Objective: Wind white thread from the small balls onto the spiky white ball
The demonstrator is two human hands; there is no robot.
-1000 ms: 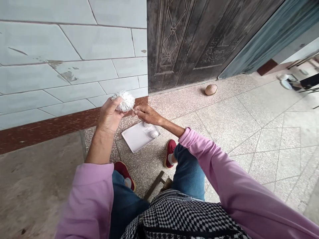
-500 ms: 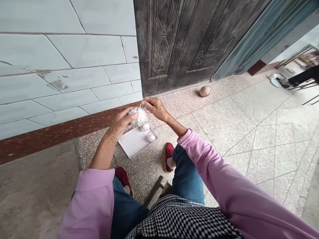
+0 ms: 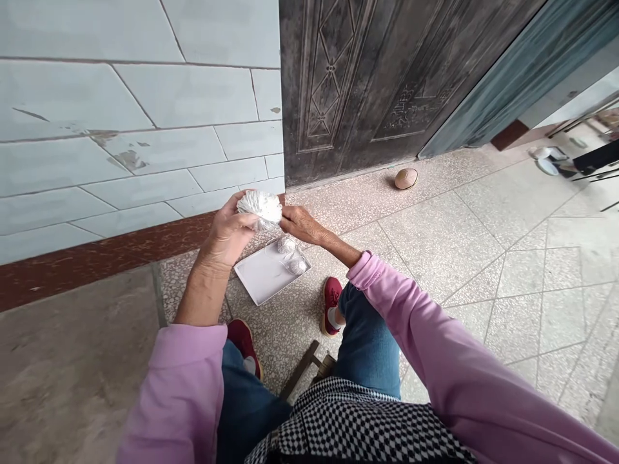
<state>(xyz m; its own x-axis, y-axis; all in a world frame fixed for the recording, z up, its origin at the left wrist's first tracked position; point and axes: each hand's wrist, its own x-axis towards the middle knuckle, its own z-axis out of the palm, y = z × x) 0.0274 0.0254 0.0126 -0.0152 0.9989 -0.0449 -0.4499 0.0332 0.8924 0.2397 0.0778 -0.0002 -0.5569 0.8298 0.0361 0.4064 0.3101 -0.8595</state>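
A fluffy white bundle of looped yarn (image 3: 260, 206) sits in my left hand (image 3: 225, 232), whose fingers and thumb are wrapped around its left side. At the bundle's right edge is my right hand (image 3: 304, 224), fingers pinched together on the white yarn; the fingertips are partly hidden. Below the hands, a shallow white tray (image 3: 258, 277) lies on the floor. Inside it, toward its right end, are two white yarn balls, a rear one (image 3: 286, 245) and a front one (image 3: 296, 265). Thin loose strands curve around these balls.
A tiled wall (image 3: 184, 96) and a dark carved door (image 3: 348, 84) stand ahead. Near the door's foot a round tan object (image 3: 405, 178) rests on the speckled floor (image 3: 435, 225). My red shoes (image 3: 331, 296) flank a wooden stool part (image 3: 307, 367). Dishes (image 3: 546, 166) lie far right.
My right hand has come down from above the bundle, where it pinched a strand, to its right edge. The bundle has turned and moved slightly up and left in my left hand.
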